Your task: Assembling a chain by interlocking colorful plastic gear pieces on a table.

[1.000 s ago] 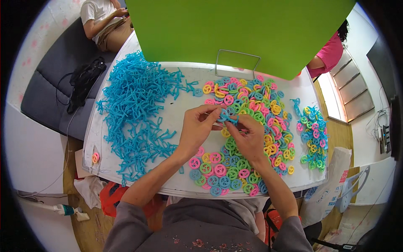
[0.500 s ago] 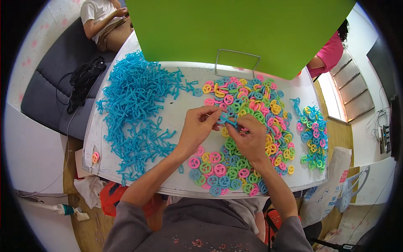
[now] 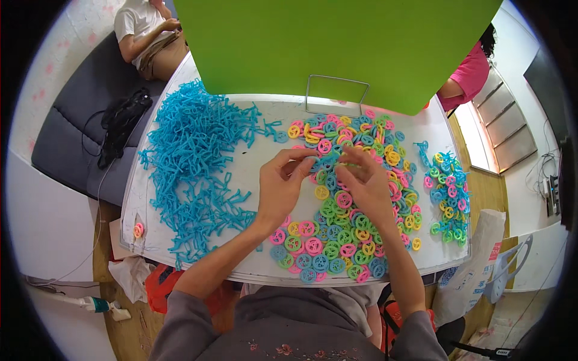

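Observation:
Over the middle of the table, my left hand [image 3: 282, 183] pinches a small blue plastic wheel [image 3: 315, 162] between thumb and fingertips. A blue forked plastic piece [image 3: 329, 159] reaches from it toward my right hand; whether the two are joined is too small to tell. My right hand [image 3: 366, 180] is just right of that piece, thumb and fingers apart, with nothing clearly gripped. Beneath and around both hands spread many loose spoked wheels [image 3: 330, 248] in pink, yellow, green and blue. To the left lies a big heap of blue forked pieces [image 3: 195, 135].
Wheels with blue pieces among them form a smaller pile [image 3: 448, 198] at the table's right. A green board [image 3: 343, 48] with a metal wire stand [image 3: 337, 78] rises at the far edge. Two other people sit beyond, left and right. A white sack [image 3: 475, 265] stands at right.
My right hand's fingers have spread and drawn back slightly from the blue piece. My left hand keeps its pinch, shifted a little left. The view has tilted slightly.

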`<action>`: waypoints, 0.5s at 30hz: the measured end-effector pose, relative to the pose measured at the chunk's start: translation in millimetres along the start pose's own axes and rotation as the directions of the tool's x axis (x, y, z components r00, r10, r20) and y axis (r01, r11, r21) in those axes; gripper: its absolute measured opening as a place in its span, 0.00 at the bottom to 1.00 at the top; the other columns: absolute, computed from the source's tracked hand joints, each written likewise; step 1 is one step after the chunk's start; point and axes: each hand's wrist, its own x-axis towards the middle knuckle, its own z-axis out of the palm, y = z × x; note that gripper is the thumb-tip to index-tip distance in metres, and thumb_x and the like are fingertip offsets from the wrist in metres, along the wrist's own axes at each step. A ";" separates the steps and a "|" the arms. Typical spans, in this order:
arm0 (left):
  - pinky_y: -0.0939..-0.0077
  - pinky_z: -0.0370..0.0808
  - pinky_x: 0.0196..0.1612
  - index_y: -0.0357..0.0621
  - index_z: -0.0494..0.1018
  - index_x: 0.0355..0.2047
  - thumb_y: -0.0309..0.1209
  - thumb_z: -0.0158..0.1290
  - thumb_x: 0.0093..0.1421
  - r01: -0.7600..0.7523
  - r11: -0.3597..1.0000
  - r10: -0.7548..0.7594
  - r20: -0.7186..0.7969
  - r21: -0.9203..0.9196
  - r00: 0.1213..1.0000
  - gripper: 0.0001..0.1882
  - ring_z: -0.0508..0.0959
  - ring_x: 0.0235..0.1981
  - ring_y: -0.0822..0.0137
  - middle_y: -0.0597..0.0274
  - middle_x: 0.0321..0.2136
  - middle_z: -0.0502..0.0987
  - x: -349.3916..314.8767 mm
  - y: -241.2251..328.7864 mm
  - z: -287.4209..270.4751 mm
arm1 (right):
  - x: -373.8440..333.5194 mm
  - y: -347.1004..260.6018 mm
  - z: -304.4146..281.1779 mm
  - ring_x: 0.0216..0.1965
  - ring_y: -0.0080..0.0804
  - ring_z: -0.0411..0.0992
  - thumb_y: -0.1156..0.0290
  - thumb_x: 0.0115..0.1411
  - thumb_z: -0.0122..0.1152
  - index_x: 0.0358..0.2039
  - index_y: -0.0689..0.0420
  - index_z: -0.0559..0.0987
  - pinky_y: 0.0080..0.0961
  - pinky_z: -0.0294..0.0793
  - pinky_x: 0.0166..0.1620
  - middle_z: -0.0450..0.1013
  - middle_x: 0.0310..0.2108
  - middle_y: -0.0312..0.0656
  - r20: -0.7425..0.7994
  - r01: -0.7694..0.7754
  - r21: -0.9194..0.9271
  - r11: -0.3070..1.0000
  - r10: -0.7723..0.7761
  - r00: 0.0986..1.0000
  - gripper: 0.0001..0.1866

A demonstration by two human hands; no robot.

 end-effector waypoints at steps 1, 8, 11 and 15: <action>0.77 0.77 0.44 0.37 0.74 0.43 0.24 0.51 0.61 -0.002 1.000 0.002 0.000 0.002 1.000 0.10 0.75 0.40 0.72 0.61 0.40 0.75 -1.9 0.6 1.6 | 0.9 2.0 -2.5 0.43 0.27 0.73 0.74 0.57 0.61 0.54 0.61 0.68 0.23 0.76 0.46 0.69 0.48 0.42 0.108 -0.097 0.033 0.995 0.093 0.990 0.24; 0.77 0.76 0.39 0.38 0.76 0.35 0.14 0.54 0.52 -0.459 0.779 0.462 0.104 0.427 0.881 0.11 0.77 0.37 0.66 0.59 0.34 0.75 -11.6 2.4 12.2 | -1.3 -0.7 0.9 0.40 0.27 0.74 0.72 0.57 0.62 0.54 0.60 0.70 0.23 0.75 0.44 0.68 0.50 0.48 0.143 0.005 0.257 0.966 -0.044 0.989 0.24; 0.77 0.76 0.37 0.39 0.77 0.34 0.13 0.56 0.50 -0.553 0.657 0.571 0.141 0.512 0.809 0.11 0.77 0.36 0.63 0.57 0.34 0.75 -10.9 -0.3 9.2 | -7.7 -10.9 8.0 0.38 0.26 0.75 0.72 0.59 0.60 0.53 0.61 0.71 0.21 0.76 0.43 0.69 0.49 0.46 0.062 -0.050 0.175 0.983 0.040 0.997 0.21; 0.77 0.77 0.35 0.39 0.77 0.33 0.13 0.57 0.48 -0.609 0.615 0.611 0.187 0.500 0.770 0.12 0.78 0.35 0.63 0.58 0.34 0.76 -11.4 -6.3 11.3 | -7.0 -2.8 7.6 0.36 0.25 0.75 0.72 0.59 0.59 0.50 0.62 0.73 0.21 0.76 0.40 0.68 0.49 0.46 0.171 -0.164 0.340 0.926 0.111 0.979 0.18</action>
